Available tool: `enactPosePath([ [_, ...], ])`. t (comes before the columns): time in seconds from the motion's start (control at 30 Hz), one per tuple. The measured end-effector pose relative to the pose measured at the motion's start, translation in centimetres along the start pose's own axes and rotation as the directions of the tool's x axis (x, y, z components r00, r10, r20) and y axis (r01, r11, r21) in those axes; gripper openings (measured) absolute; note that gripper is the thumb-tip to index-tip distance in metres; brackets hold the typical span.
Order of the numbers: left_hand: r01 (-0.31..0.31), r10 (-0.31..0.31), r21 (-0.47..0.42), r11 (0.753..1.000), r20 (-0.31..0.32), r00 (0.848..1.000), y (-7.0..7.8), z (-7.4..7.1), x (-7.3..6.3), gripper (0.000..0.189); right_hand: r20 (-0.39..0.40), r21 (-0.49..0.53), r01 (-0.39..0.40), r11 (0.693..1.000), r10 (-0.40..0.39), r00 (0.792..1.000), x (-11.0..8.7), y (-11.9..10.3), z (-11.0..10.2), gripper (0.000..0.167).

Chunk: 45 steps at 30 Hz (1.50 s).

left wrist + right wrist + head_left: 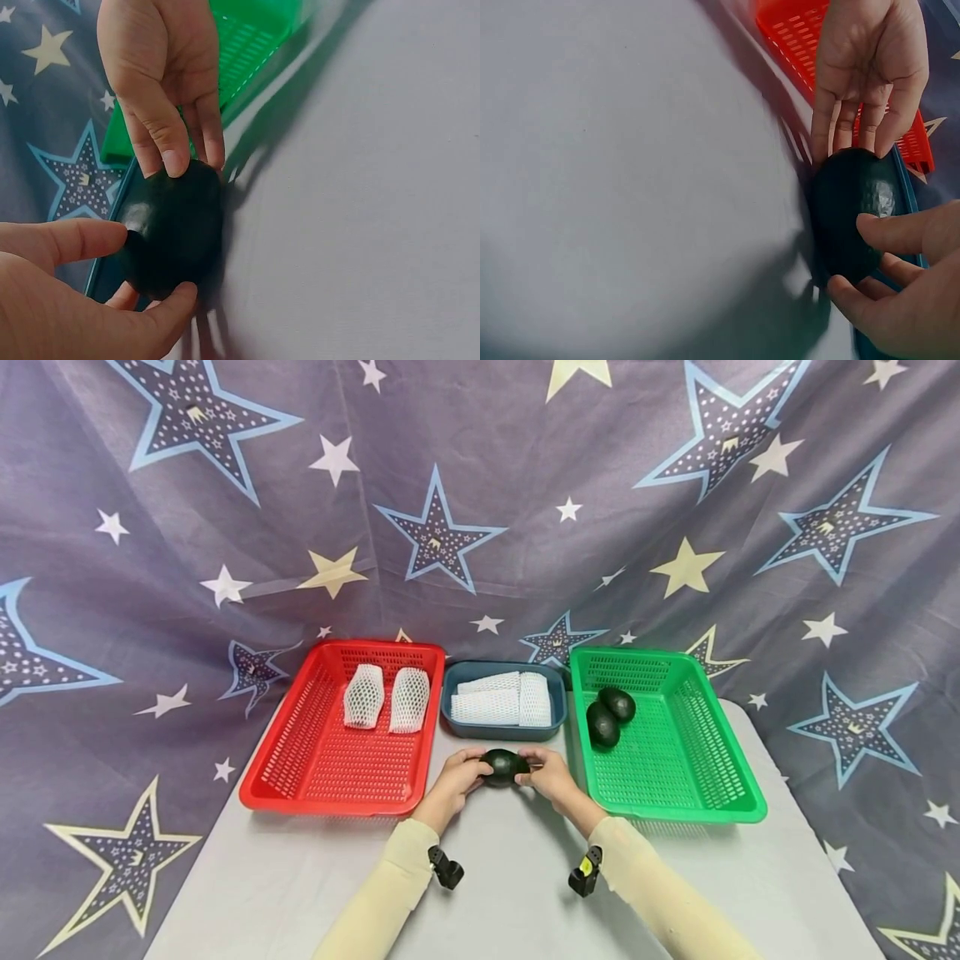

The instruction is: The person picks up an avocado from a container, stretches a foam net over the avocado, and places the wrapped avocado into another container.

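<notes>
A dark avocado (504,767) is held between both hands, in front of the blue bin and over the pale table. My left hand (454,779) grips one end of it, thumb and fingertips spread around that end. From the opposite side my right hand (552,776) pinches the other end between thumb and fingers. In the left wrist view the avocado (176,229) shows a smooth, glossy skin. The right wrist view shows the avocado (846,214) with fingertips at both its ends; some fingers are hidden behind it.
At the left, a red basket (337,802) holds two avocados in white foam nets (364,697). The blue bin (504,732) at the back middle contains several foam net sleeves (486,707). Two bare avocados (603,725) lie in the green basket (678,810) at the right. A star-patterned curtain (480,568) hangs behind.
</notes>
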<state>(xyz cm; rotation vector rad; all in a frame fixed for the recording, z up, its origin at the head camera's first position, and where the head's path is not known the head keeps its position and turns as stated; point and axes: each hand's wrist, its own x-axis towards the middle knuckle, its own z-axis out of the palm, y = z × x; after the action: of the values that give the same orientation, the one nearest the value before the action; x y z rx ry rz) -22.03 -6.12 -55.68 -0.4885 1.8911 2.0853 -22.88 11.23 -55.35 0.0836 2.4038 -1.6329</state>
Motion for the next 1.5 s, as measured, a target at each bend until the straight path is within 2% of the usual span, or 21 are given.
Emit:
enactPosePath([
  [0.2, 0.001, -0.001, -0.006, 1.0, 0.012, 1.0, 0.0, 0.0, -0.3, 0.054, 0.029, -0.12, 0.061, 0.991, -0.058, 0.998, -0.2, -2.8, -0.9, 0.041],
  [0.37, -0.005, 0.005, -0.009, 1.0, 0.002, 1.0, -0.2, -0.2, 0.0, 0.051, 0.007, -0.24, 0.146, 0.96, -0.148, 0.989, 1.1, -6.3, -2.5, 0.034],
  [0.5, -0.005, 0.005, -0.006, 1.0, -0.002, 1.0, -0.2, -0.2, -0.2, 0.051, -0.03, -0.275, 0.131, 0.952, -0.145, 0.989, 2.8, -8.3, -4.0, 0.035],
  [0.6, 0.007, -0.007, -0.006, 1.0, 0.003, 1.0, -0.1, -0.2, -0.3, 0.052, -0.046, -0.26, 0.07, 0.963, -0.085, 0.995, 4.2, -9.0, -4.8, 0.039],
  [0.7, 0.018, -0.018, -0.008, 1.0, 0.015, 1.0, 0.0, -0.3, -0.3, 0.054, -0.047, -0.242, -0.002, 0.97, -0.01, 0.999, 5.4, -9.2, -5.4, 0.046],
  [0.8, 0.028, -0.028, -0.005, 1.0, 0.02, 0.999, 0.2, -0.4, -0.3, 0.056, -0.041, -0.258, -0.049, 0.965, 0.04, 0.998, 6.5, -8.9, -5.5, 0.056],
  [1.0, 0.027, -0.027, 0.005, 1.0, 0.006, 1.0, 0.6, -0.2, -0.4, 0.056, -0.061, -0.397, -0.053, 0.916, 0.031, 0.998, 7.7, -8.0, -5.2, 0.069],
  [1.27, 0.011, -0.011, 0.02, 1.0, -0.02, 1.0, 0.3, 0.1, -0.4, 0.055, -0.087, -0.488, -0.098, 0.868, 0.063, 0.994, 8.5, -6.9, -4.2, 0.057],
  [1.5, 0.011, -0.01, 0.023, 1.0, -0.045, 0.999, 0.2, -0.1, -0.1, 0.054, -0.122, -0.621, -0.067, 0.781, -0.012, 0.992, 9.3, -5.8, -2.7, 0.042],
])
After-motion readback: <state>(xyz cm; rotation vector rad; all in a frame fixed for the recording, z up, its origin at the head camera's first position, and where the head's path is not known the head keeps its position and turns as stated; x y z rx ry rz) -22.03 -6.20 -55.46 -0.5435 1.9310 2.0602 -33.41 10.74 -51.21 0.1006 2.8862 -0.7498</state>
